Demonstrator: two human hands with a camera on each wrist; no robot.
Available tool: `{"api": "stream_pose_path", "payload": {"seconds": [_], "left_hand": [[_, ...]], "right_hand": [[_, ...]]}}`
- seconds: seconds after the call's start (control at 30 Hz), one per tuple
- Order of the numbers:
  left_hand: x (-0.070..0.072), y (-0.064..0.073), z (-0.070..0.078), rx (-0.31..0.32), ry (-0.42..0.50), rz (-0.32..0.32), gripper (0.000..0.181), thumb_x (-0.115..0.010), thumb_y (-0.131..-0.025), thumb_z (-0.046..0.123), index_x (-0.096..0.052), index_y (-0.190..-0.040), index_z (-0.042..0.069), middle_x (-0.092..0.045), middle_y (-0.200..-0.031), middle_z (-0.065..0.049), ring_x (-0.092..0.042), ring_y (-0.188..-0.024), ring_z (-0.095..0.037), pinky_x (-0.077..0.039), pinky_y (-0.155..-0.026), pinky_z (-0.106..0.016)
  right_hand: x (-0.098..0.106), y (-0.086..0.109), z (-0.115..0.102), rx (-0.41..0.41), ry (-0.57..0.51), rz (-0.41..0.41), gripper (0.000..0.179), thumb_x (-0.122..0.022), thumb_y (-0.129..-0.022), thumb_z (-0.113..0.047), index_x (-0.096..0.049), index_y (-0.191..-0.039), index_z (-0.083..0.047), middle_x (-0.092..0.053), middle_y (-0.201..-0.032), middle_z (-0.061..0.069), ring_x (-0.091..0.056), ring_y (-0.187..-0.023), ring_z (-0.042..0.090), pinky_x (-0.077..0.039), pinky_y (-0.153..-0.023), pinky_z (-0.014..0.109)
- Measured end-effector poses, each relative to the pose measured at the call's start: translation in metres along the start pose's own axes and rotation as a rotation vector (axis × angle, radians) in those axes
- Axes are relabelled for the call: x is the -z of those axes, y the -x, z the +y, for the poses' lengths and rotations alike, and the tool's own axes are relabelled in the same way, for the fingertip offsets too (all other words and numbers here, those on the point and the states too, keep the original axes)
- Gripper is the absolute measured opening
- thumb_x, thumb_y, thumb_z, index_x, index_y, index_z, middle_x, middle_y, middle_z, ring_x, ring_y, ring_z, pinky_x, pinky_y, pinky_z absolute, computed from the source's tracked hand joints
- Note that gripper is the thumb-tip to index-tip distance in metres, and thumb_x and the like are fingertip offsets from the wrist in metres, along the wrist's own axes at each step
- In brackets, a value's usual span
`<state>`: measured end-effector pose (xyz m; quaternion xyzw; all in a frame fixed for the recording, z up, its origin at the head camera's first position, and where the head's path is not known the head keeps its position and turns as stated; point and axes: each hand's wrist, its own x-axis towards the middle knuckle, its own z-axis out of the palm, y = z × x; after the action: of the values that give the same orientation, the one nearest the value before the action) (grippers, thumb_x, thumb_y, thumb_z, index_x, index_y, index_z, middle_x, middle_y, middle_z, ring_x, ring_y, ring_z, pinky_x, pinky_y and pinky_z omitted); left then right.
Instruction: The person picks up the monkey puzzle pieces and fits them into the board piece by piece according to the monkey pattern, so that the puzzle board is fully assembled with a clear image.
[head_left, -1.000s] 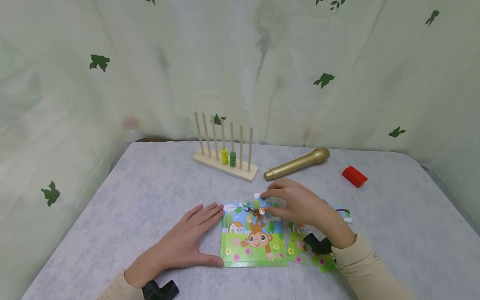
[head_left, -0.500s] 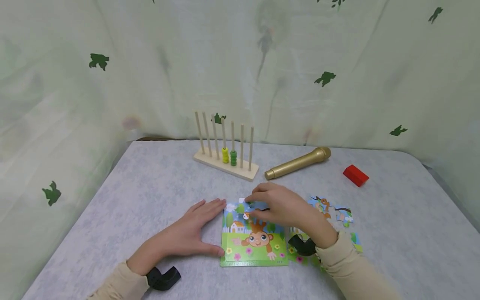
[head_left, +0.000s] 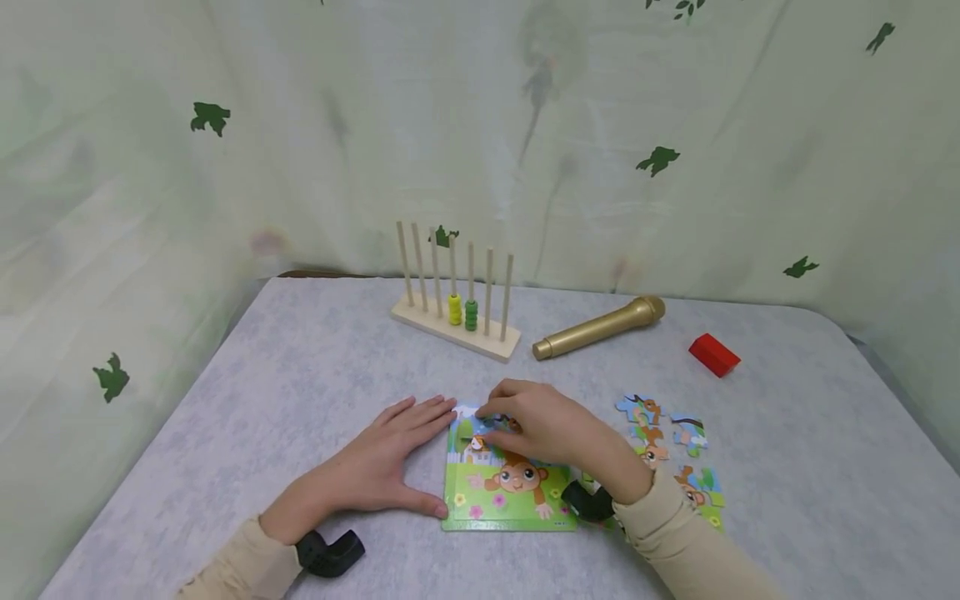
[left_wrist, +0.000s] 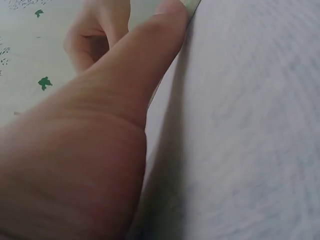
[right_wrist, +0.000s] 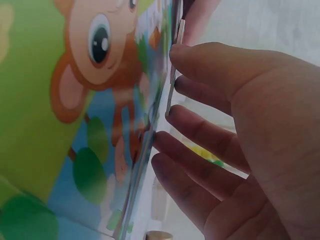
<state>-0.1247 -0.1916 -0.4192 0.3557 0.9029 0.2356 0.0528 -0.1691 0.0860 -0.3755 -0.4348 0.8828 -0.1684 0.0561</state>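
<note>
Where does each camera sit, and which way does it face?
Head: worn on the head, facing forward and down at the tabletop and monkey board; left hand, right hand and sleeves show.
Left wrist: worn there, facing along the left thumb toward the board's edge; another hand behind it is likely the right.
Right wrist: worn there, facing the right hand pinching a piece edge-on beside the board.
Shared: head and right wrist views both show the right hand and monkey board.

One board (head_left: pixel 512 525), seven pegs (head_left: pixel 453 265) (one microphone (head_left: pixel 598 328))
</note>
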Motion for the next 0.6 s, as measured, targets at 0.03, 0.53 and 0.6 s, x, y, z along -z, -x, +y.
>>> {"api": "stream_pose_path", "payload": {"seconds": [0.03, 0.53, 0.6], "left_hand": [[-0.0005, -0.0003, 0.0000, 0.003, 0.001, -0.004, 0.115, -0.071, -0.077, 0.079, -0.034, -0.162, 0.011, -0.028, -0.170, -0.001, -0.022, -0.158, -0.024, -0.015, -0.129, -0.054], [-0.0001, -0.0020, 0.0005, -0.001, -0.028, -0.001, 0.114, -0.071, -0.078, 0.078, -0.035, -0.162, 0.011, -0.028, -0.170, -0.002, -0.023, -0.158, -0.025, -0.016, -0.128, -0.055], [-0.0003, -0.0022, 0.0001, 0.002, -0.029, 0.000, 0.114, -0.071, -0.078, 0.078, -0.035, -0.162, 0.011, -0.028, -0.170, -0.002, -0.023, -0.158, -0.025, -0.016, -0.128, -0.055]], "right_hand": [[-0.0011, 0.0000, 0.0001, 0.004, 0.005, -0.002, 0.031, -0.070, -0.100, -0.033, -0.076, -0.125, -0.015, -0.069, -0.120, 0.002, -0.065, -0.092, 0.011, -0.058, -0.080, 0.026], [-0.0064, 0.0009, -0.0008, 0.009, 0.094, 0.013, 0.030, -0.070, -0.100, -0.035, -0.077, -0.123, -0.017, -0.068, -0.122, 0.001, -0.063, -0.103, 0.015, -0.059, -0.084, 0.029], [-0.0072, 0.0011, -0.0007, 0.003, 0.093, 0.009, 0.031, -0.070, -0.100, -0.035, -0.076, -0.124, -0.018, -0.067, -0.123, 0.001, -0.062, -0.103, 0.015, -0.059, -0.083, 0.029]]}}
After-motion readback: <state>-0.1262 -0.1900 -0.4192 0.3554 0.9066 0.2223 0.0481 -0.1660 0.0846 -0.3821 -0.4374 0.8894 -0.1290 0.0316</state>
